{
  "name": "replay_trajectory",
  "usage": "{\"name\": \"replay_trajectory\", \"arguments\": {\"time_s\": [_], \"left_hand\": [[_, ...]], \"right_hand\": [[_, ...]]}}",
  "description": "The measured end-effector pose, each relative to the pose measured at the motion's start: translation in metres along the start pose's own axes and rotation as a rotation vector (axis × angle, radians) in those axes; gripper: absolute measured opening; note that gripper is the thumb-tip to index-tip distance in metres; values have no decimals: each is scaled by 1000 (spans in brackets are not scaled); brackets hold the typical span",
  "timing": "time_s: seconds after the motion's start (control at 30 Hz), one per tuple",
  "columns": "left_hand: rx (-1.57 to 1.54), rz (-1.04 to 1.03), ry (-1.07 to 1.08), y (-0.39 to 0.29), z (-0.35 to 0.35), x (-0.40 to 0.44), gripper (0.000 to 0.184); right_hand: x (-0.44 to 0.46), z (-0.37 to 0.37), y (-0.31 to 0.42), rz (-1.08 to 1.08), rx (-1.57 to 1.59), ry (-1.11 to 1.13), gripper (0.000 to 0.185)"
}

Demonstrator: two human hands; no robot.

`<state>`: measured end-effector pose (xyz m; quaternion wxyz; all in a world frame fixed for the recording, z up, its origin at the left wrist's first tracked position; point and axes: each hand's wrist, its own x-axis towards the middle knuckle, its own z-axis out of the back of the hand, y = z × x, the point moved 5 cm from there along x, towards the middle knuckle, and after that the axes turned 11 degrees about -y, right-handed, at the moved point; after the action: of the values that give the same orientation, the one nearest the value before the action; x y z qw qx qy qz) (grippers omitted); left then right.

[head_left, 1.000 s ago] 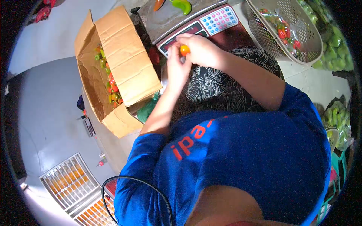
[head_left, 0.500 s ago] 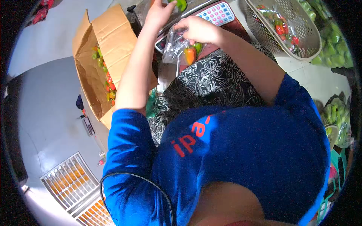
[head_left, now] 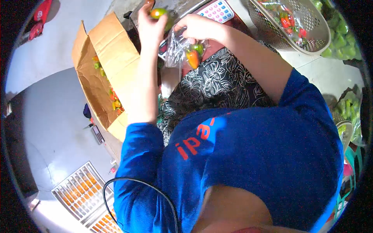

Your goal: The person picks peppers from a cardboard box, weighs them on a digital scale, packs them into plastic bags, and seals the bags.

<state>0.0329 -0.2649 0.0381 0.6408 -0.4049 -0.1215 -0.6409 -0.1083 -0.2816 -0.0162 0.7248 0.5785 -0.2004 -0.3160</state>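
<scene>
My left hand (head_left: 152, 27) is closed around a yellow-green pepper (head_left: 158, 13), which shows between thumb and fingers. Something orange-brown peeks out by its fingertips, too cut off to name. My right hand (head_left: 196, 29) grips the gathered top of a clear plastic bag (head_left: 175, 54). An orange pepper (head_left: 192, 59) and a green pepper (head_left: 198, 48) show in the lower part of the bag, above my patterned black-and-white cloth (head_left: 217, 81). Just beyond the right hand is a keypad (head_left: 215, 11) with pink and blue buttons.
An open cardboard box (head_left: 112, 42) holding several red, green and yellow peppers (head_left: 115, 103) stands at left. A perforated plastic basket (head_left: 318, 39) at upper right contains bagged red peppers (head_left: 286, 19). Bagged green vegetables (head_left: 344, 39) lie beyond it. A cable (head_left: 155, 188) loops over my left sleeve.
My left hand has drawn back slightly left and down, with the pepper now between its fingers. My right hand and the bag have shifted slightly left. The whole view has tilted a little.
</scene>
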Motion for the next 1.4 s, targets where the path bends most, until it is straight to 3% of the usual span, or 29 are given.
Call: {"name": "replay_trajectory", "arguments": {"time_s": [0.07, 0.1, 0.2, 0.23, 0.33, 0.47, 0.67, 0.7, 0.73, 0.8, 0.93, 1.0, 1.07, 1.1, 1.13, 1.2, 1.27, 1.33, 1.4], "left_hand": [[-379, 396, -42, -1, 25, -22, 49], [-455, 417, -119, -9, 36, -33, 51], [-479, 668, -64, -58, 57, -66, 49], [-550, 599, -135, -55, 51, -78, 45], [-578, 708, -94, -52, 35, -102, 39], [-268, 374, 49, -38, -2, -131, 35], [-121, 98, 321, -36, -39, -139, 36], [-97, 74, 340, -36, -40, -141, 37], [-81, 61, 340, -36, -38, -144, 37], [-71, 44, 304, -38, -30, -149, 39], [-62, -9, 245, -37, -6, -158, 41], [-54, -61, 244, -39, 13, -159, 43], [-46, -99, 266, -51, 36, -155, 44], [-51, -103, 290, -60, 48, -154, 45], [-51, -82, 301, -56, 53, -157, 44], [-48, -40, 318, -45, 62, -166, 43], [42, -41, 300, -34, 61, -173, 37], [34, 46, 321, -26, 53, -177, 36], [34, 39, 258, -28, 40, -173, 36]], "right_hand": [[0, 1, -2, 30, 54, -19, 41], [-6, 5, 5, 2, 59, -16, 41], [-5, -1, 4, 19, 55, 53, 42], [-5, -4, 4, 10, 43, 55, 45], [-4, -10, 9, 39, 42, 76, 49], [-8, -13, 10, 118, 88, 28, 51], [-19, -21, 13, 205, -64, 51, 54], [-24, -20, 22, 327, -163, 17, 53], [-28, -24, 30, 567, -180, -168, 30], [-43, -42, 29, 291, -392, -104, 26], [-72, -98, 45, 284, -1129, -548, 28], [-89, -98, 53, 575, -768, -352, 28], [-108, -107, 59, 725, -389, -103, 28], [-116, -109, 60, 515, -192, 18, 25], [-114, -118, 68, 599, -731, -335, 20], [-120, -123, 59, 679, -290, -20, 20], [-118, -121, 47, 549, -92, 105, 23], [-117, -111, 64, 556, -465, 79, 29], [-110, -120, 49, 534, -411, 129, 34]]}}
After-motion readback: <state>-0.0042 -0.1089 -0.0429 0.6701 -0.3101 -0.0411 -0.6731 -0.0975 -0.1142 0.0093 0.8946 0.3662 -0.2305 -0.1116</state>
